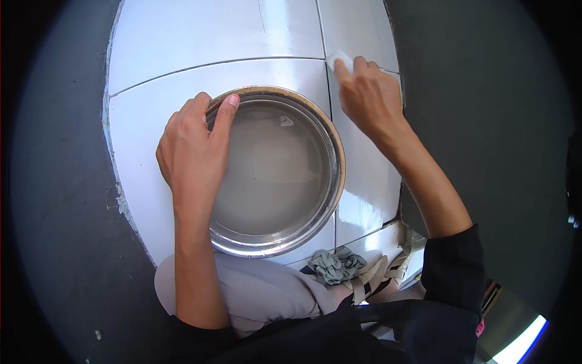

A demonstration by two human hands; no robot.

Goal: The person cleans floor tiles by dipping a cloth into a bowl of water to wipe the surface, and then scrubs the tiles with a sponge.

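A round metal basin (341,164) of cloudy greyish water (273,170) stands on the white tiles (145,139). Its far left rim is gripped by my left hand (194,142), the thumb lying over the edge and the other fingers curled down outside. To the right of the basin, my right hand (371,97) is closed on a small whitish piece (339,59), pressed against the tile near a grout line. Only part of that piece shows past the fingers, so its kind is unclear.
A crumpled grey-green cloth (336,266) lies near the basin's lower right, by my knee (260,291). The tiled surface has chipped edges (121,200) on the left, with dark grey floor (60,182) beyond. Several pale objects (382,273) are partly visible at lower right.
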